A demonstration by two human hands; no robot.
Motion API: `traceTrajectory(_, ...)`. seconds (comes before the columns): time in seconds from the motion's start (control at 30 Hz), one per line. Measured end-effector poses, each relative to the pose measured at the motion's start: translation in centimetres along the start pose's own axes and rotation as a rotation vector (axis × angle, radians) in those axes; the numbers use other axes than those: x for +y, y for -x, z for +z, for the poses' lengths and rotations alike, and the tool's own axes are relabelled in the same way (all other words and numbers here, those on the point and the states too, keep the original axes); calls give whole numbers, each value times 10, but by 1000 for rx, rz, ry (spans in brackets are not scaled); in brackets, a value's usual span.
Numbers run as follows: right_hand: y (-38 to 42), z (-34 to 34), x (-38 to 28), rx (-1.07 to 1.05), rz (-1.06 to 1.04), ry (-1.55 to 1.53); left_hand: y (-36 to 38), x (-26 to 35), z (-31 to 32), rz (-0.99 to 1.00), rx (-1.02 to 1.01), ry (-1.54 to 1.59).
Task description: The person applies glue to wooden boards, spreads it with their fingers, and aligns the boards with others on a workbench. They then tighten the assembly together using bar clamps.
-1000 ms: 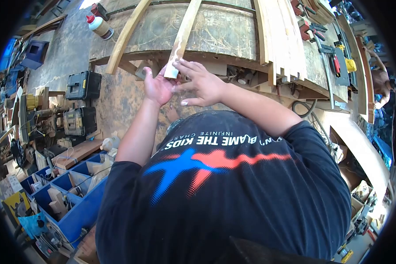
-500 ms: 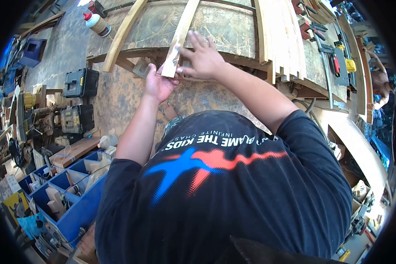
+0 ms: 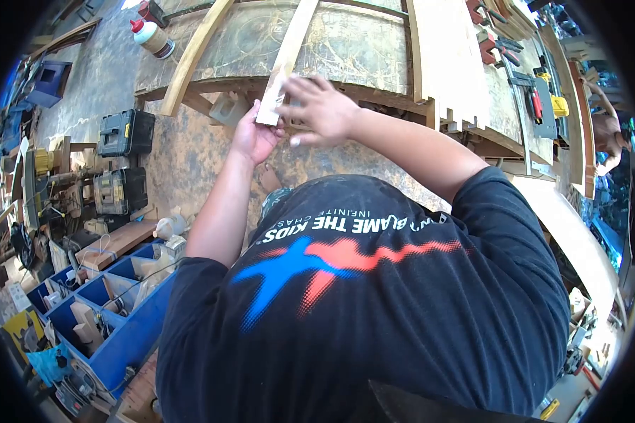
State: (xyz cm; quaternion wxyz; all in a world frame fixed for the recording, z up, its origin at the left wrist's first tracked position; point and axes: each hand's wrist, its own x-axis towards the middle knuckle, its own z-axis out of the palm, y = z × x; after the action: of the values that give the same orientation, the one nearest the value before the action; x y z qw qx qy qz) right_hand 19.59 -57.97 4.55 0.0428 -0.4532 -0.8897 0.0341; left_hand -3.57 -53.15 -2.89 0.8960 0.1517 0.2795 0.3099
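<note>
Both hands [image 3: 255, 137] [image 3: 322, 111] hold a wood strip [image 3: 283, 60]; shirt [image 3: 374, 296] reads "BLAME THE KIDS".

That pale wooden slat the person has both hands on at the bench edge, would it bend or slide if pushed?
The slat looks long and thin, so probably light and a little springy. Its flat face lies on the workbench, so it would likely slide, not roll. Left hand and right hand meet at its overhanging end.

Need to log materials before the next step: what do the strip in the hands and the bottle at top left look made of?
The strip looks like bare, unfinished wood: pale tan and matte, with a whitish patch near the end held by the left hand and touched by the right hand. The bottle seems plastic, with a smooth whitish body and red cap; probably glue, though its label is unreadable.
</note>
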Motion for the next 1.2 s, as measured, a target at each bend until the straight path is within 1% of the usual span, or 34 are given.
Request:
traceTrajectory(0.07,-4,5,10,72,281,64,-2,0,-4,-25,-11,-3)
traceTrajectory(0.1,-6,5,12,113,371,109,-3,-1,-3,-21,-1,-7)
traceTrajectory(0.17,-6,-4,7,39,147,38,-1,-1,0,-28,26,-25)
traceTrajectory(0.23,-1,-16,-9,-48,-67,-6,5,-2,12,-8,10,25)
traceTrajectory(0.27,1,-14,-8,14,-117,-11,3,-2,18,2,-5,52)
traceTrajectory(0.3,-1,-13,-4,-9,25,22,-1,-1,8,-16,-45,43)
traceTrajectory(0.37,-9,-17,14,-23,301,68,-2,3,6,-7,10,0)
traceTrajectory(0.4,-10,-16,24,0,336,84,1,3,6,-2,44,-18)
traceTrajectory(0.47,-9,-11,36,47,421,107,4,8,9,1,43,-6)
traceTrajectory(0.5,-6,-22,27,110,309,61,7,11,13,6,45,-11)
traceTrajectory(0.53,-1,-34,14,13,192,51,8,14,15,11,43,-16)
traceTrajectory(0.6,1,-31,-2,-60,-30,0,4,15,12,7,12,5)
traceTrajectory(0.63,0,-31,-4,-91,-83,13,1,15,8,6,2,5)
traceTrajectory(0.67,0,-29,-3,-66,33,27,2,15,5,7,-5,6)
traceTrajectory(0.7,-5,-25,6,-34,147,48,5,17,12,0,37,-15)
traceTrajectory(0.73,-11,-19,17,-2,260,67,4,22,13,2,22,-16)
traceTrajectory(0.77,-17,-18,25,108,354,101,5,23,12,-4,14,-13)
traceTrajectory(0.87,-27,-11,19,68,277,77,10,27,5,-22,6,5)
traceTrajectory(0.9,-30,-38,1,-48,98,-3,10,28,2,-24,0,4)
traceTrajectory(0.93,-35,-35,-2,-25,34,-2,7,32,1,-19,-13,2)
traceTrajectory(0.97,-41,-31,-4,-4,-31,-1,8,35,4,-31,-11,88)
traceTrajectory(1.0,-49,-27,-6,13,-99,-4,6,42,-2,-52,-19,74)
traceTrajectory(1.03,-55,-23,2,-47,-2,23,6,46,-10,-73,-25,66)
traceTrajectory(1.13,-73,-12,24,-14,370,197,9,52,-28,-121,-27,85)
traceTrajectory(1.17,-76,-7,26,71,351,226,9,56,-31,-127,-29,91)
traceTrajectory(1.2,-80,-15,14,10,208,182,8,59,-36,-132,-31,96)
